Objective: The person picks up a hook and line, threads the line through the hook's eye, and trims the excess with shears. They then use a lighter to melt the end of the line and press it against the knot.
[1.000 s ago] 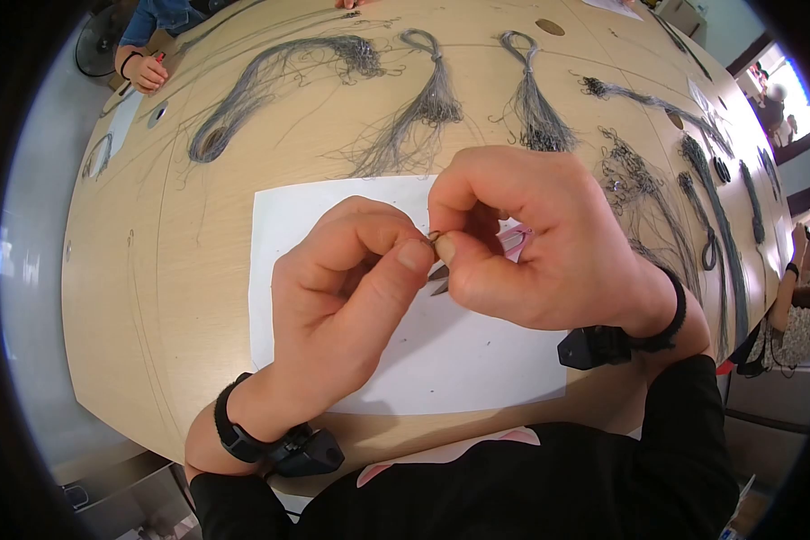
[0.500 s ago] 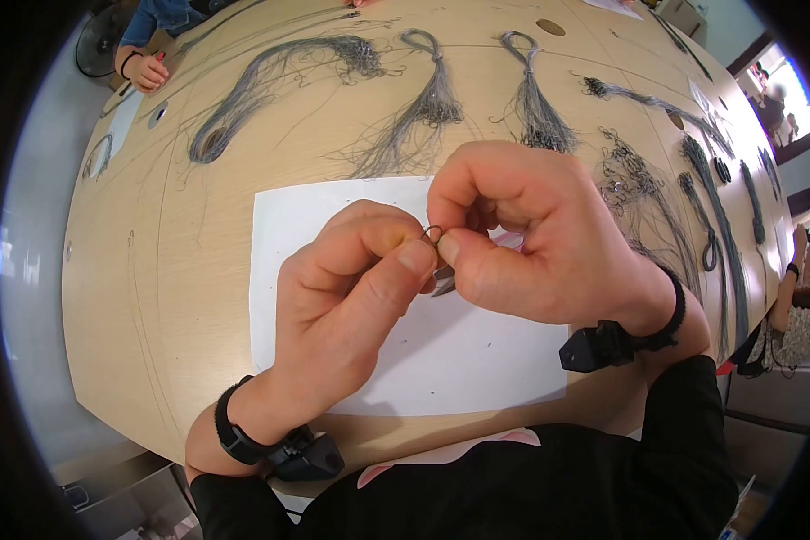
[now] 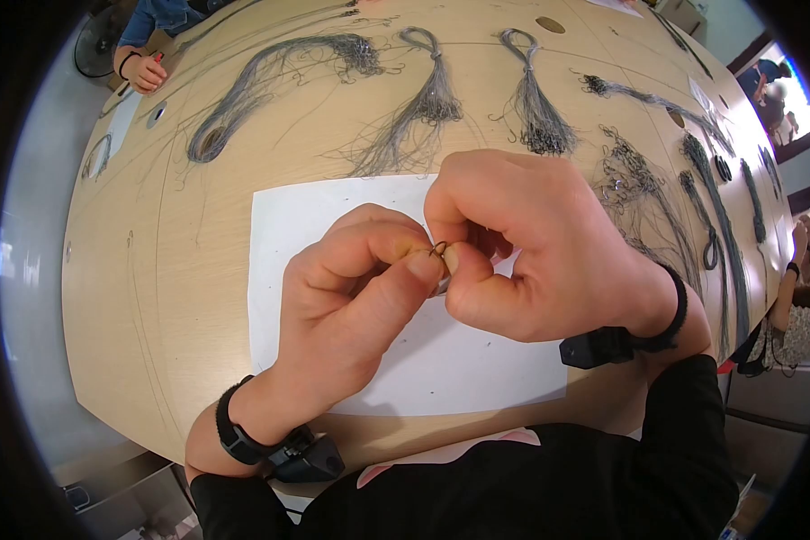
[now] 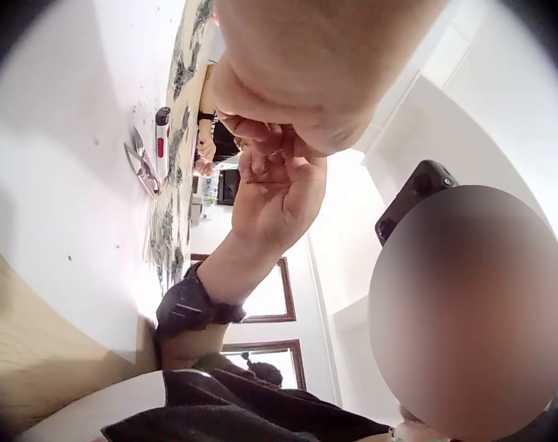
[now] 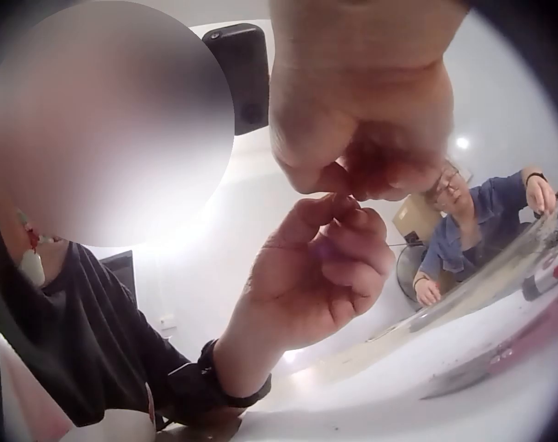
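Over a white sheet of paper (image 3: 472, 373), my two hands meet fingertip to fingertip. My left hand (image 3: 351, 301) pinches a small dark curved wire hook (image 3: 439, 248) between thumb and forefinger, its bend poking up above the thumb. Right beside it, my right hand (image 3: 549, 247) pinches at the same hook with thumb and curled forefinger; whatever fine line runs from it is hidden by the fingers. In the left wrist view, a pair of scissors (image 4: 143, 164) lies on the paper beneath the hands.
Looped bundles of grey line (image 3: 432, 99) with dark hooks lie across the far table (image 3: 117, 270). More bundles (image 3: 643, 198) sit at the right. A red-and-white tool (image 4: 162, 133) lies near the scissors. Another person's hand (image 3: 146, 74) rests at the far left.
The hook now shows more of its bend between the fingertips. Both hands have shifted slightly, the left one a little to the right, and the scissors are now covered in the head view.
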Motion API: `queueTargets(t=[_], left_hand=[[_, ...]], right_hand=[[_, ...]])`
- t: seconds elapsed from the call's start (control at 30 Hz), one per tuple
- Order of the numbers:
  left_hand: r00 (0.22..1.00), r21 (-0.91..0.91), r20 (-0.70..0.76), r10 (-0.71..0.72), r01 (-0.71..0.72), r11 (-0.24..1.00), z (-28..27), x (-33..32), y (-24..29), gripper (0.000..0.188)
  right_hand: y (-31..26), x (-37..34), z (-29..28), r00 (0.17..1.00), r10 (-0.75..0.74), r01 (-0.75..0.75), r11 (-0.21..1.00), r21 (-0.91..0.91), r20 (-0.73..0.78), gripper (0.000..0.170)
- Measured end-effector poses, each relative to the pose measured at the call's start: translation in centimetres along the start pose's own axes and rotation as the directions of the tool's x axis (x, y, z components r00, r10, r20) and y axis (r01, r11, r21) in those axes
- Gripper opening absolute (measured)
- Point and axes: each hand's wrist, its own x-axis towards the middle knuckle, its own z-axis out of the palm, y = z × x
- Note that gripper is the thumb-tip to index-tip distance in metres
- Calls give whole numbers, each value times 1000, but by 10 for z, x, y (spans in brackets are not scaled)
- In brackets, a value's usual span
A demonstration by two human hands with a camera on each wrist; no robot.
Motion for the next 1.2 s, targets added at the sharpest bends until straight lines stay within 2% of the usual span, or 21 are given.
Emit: queueTargets(t=[0.07,0.3,0.37,0.6,0.83,1.1,1.2], left_hand=[[1000,7,-2,6,-6,1000,0,0,0,6],[1000,77,7,16,-17,997,-1,2,1,5],[1000,58,-14,1,-1,998,-1,2,1,5],[999,-36,-30,-20,19,999,1,1,3,5],[999,-37,-33,-7,5,999,1,2,2,5],[997,-70,-47,-66,63,996,-1,2,2,6],[996,-157,-57,-67,58,986,0,1,5,8]], right_hand=[[0,1,1,995,-90,87,992,-87,-32,13],[1,1,3,985,-157,144,978,-150,-75,16],[2,2,3,974,-211,187,954,-234,-83,17],[0,2,4,971,-201,176,967,-184,-127,18],[-1,2,3,966,-214,188,967,-173,-144,17],[1,3,2,962,-219,191,966,-174,-160,16],[1,3,-8,979,-135,101,972,-211,-154,13]])
